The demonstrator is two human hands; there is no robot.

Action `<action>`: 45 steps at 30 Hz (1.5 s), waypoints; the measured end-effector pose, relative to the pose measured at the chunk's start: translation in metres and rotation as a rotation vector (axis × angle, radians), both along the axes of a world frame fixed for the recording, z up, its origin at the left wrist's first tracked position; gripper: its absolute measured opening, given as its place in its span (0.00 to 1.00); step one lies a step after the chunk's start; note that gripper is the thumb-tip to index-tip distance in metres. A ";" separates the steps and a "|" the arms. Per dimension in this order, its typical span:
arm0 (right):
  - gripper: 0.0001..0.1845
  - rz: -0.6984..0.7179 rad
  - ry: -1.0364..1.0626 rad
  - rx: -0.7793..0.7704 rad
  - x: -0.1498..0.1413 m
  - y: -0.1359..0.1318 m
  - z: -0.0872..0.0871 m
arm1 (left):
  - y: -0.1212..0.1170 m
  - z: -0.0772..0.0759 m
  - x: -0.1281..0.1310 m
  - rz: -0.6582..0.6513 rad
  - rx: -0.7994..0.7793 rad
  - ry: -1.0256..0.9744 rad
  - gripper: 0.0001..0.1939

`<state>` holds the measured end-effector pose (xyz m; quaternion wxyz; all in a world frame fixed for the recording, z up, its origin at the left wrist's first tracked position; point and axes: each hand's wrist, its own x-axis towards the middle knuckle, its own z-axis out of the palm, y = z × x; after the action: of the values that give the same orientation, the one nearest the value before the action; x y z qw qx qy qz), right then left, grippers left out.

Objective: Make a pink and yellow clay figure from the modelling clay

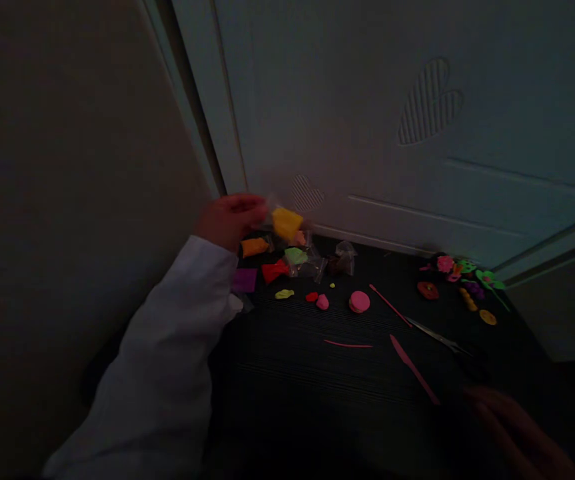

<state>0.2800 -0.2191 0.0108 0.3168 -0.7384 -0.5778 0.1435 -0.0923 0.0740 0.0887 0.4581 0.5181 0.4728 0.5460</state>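
The scene is very dark. My left hand point(231, 217), in a white sleeve, reaches forward and is closed on a clear bag of yellow clay point(286, 222), lifted just above a pile of small clay bags point(294, 261) in orange, green and red. My right hand point(517, 427) rests low at the lower right, dim and blurred, with fingers stretched out and nothing visible in them. It lies close to a pink plastic knife point(414, 369) on the dark mat point(287, 373).
Loose clay bits, a pink clay disc point(360, 301), a thin pink stick point(390, 305), scissors point(440, 337) and a cluster of clay flowers point(460, 277) lie on the mat. A pale panelled door point(417, 120) stands right behind; a wall point(67, 167) closes the left.
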 end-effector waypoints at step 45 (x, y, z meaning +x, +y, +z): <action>0.08 0.313 0.454 0.057 -0.153 0.003 0.016 | -0.228 -0.067 0.071 -0.688 -0.368 0.182 0.12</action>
<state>0.1266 -0.2166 0.0266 0.4327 -0.5801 -0.6028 0.3360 -0.0215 -0.1539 0.0219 0.6555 0.6020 0.4001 0.2188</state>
